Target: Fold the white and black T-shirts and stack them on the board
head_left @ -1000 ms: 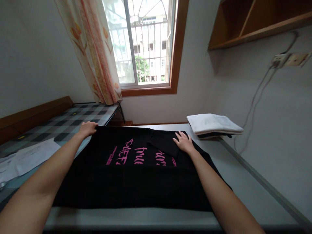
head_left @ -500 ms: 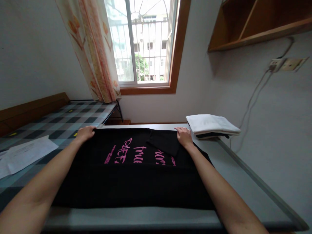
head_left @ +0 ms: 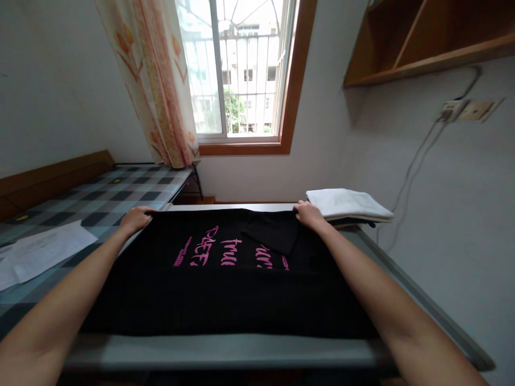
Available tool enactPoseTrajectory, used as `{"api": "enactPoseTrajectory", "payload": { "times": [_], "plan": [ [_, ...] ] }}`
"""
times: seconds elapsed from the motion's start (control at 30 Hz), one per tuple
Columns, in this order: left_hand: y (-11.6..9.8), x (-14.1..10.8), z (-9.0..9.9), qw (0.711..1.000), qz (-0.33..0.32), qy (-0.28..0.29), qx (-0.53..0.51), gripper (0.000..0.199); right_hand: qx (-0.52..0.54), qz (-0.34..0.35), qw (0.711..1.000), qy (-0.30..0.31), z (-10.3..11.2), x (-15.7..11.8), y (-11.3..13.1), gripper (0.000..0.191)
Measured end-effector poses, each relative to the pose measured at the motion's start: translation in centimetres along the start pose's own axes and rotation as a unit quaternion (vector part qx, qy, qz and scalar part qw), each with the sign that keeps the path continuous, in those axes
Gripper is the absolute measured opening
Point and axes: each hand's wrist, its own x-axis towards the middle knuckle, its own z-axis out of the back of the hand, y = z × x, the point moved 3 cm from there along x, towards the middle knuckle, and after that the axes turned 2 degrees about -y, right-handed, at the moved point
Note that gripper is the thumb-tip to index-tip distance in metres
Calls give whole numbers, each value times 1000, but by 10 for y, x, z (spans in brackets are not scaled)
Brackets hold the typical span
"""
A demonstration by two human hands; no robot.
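Observation:
A black T-shirt [head_left: 225, 300] with pink lettering lies spread sideways over a light table [head_left: 225, 351], its near part folded over the print. One short sleeve shows as a flap near the far right side. My left hand [head_left: 135, 221] pinches the far left corner of the cloth. At the far right corner, the fingers of my right hand [head_left: 309, 214] are closed on the edge. Between the two hands the far edge looks taut. The fingertips of both hands are partly hidden by the knuckles and the fabric.
Folded white and dark clothes [head_left: 348, 203] are stacked right beside my right hand. On the left stands a bed [head_left: 120, 185] with a checked cover and white papers [head_left: 44, 252]. A window [head_left: 241, 69], a curtain [head_left: 161, 80] and a wall shelf [head_left: 422, 48] surround the table.
My right hand has shifted slightly right and up and its fingers have closed on the shirt's far edge. My left hand has moved slightly left, and the far edge has lifted a little.

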Motion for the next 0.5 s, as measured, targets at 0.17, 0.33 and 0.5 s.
{"api": "enactPoseTrajectory", "payload": {
  "times": [0.17, 0.33, 0.5],
  "plan": [
    [24, -36, 13, 988, -87, -15, -127, 36, 69, 64, 989, -114, 23, -60, -18, 32],
    [56, -76, 4, 971, -75, 103, -202, 32, 69, 167, 982, -53, 11, -135, -26, 27],
    [67, -84, -9, 975, -62, 120, -178, 36, 55, 160, 986, -6, 1, -164, -14, 26]
  ]
}}
